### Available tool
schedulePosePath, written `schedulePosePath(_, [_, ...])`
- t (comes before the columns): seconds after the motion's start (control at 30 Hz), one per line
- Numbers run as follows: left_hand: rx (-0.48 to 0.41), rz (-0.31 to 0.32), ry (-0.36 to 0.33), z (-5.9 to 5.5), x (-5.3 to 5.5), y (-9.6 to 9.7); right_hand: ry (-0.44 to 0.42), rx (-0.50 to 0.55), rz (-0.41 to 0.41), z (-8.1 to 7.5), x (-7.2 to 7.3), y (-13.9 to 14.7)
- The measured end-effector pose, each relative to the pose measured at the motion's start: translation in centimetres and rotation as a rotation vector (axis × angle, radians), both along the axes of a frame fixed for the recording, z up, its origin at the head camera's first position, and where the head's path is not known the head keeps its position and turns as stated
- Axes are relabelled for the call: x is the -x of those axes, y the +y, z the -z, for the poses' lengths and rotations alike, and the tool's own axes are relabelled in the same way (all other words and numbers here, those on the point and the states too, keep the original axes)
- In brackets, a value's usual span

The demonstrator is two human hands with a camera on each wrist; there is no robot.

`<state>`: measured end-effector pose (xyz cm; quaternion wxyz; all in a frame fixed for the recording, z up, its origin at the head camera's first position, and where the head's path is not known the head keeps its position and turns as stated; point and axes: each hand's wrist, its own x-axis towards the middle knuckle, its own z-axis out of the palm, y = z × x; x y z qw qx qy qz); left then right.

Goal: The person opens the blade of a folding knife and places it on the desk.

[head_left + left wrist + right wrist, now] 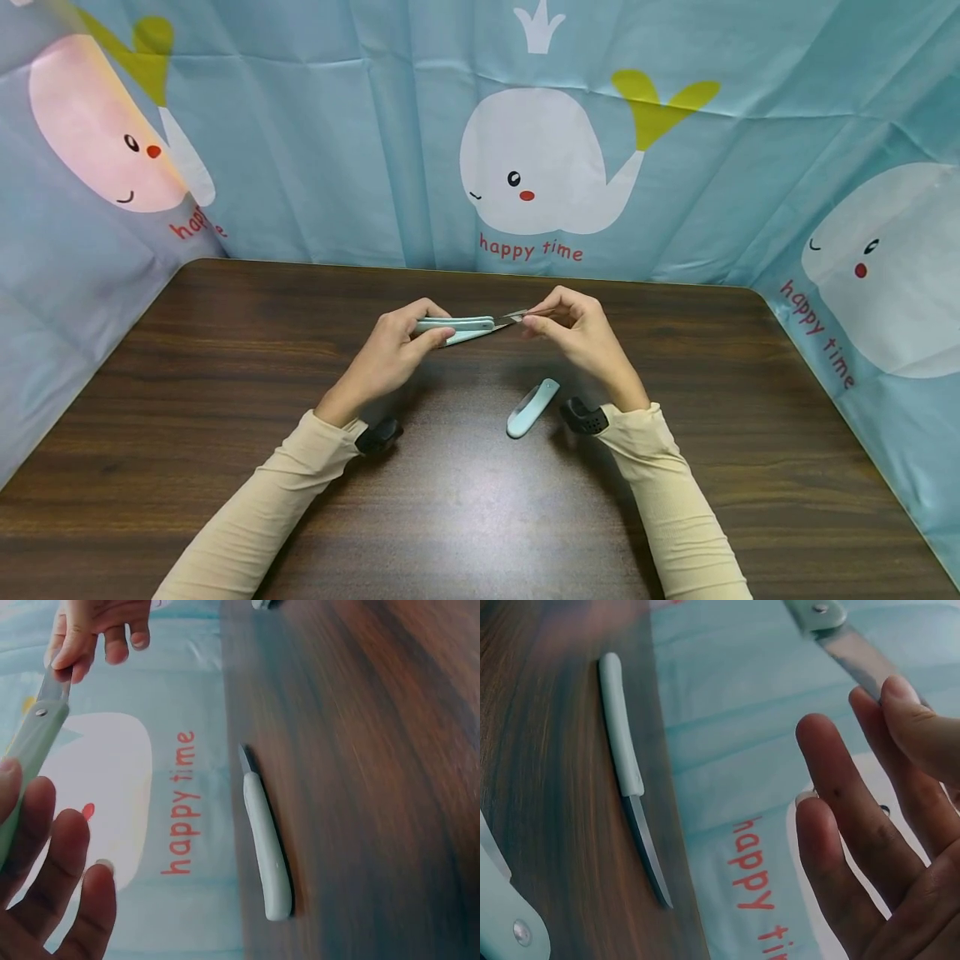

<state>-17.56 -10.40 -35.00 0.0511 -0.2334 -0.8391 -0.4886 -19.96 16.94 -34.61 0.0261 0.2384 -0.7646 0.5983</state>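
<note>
My left hand (397, 346) grips the pale green handle of a folding knife (472, 322), thumb and forefinger around it. At the other end my right hand (581, 333) pinches its blade (866, 661) between thumb and forefinger, the other fingers spread away. The blade stands out from the handle. Beneath the held knife, a fixed-blade paring knife (266, 844) with a pale green handle lies on the table. Closer to the body lies another folding knife (533, 408), its blade apparently folded in; part of it shows at the lower left of the right wrist view.
The dark wood-grain table (187, 383) spreads around both arms. A light blue curtain (315, 167) printed with whales hangs behind its far edge and along the sides. Black wrist devices (378, 435) sit at both cuffs.
</note>
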Motion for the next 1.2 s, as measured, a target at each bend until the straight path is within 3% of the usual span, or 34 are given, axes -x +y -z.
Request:
schedulePosePath(0.2, [-0.095, -0.012, -0.035, -0.2, -0.1, 0.2, -0.029, 0.053, -0.017, -0.1, 0.1, 0.1])
schedulePosePath(0.37, [-0.093, -0.01, -0.112, -0.3, -0.2, 0.4, -0.077, 0.034, 0.016, -0.2, 0.2, -0.1])
schedulePosePath(0.53, [0.016, 0.017, -0.187, 0.3, -0.1, 0.7, -0.185, 0.038, 0.083, 0.1, 0.3, -0.2])
schedulePosePath(0.8, [0.228, -0.016, -0.178, 1.0, -0.1, 1.1, -0.263, 0.077, 0.149, 0.9, 0.7, 0.1])
schedulePosePath(1.2, [0.388, -0.05, -0.204, 2.0, -0.1, 1.0, -0.364, -0.079, 0.186, 2.3, 1.1, 0.4])
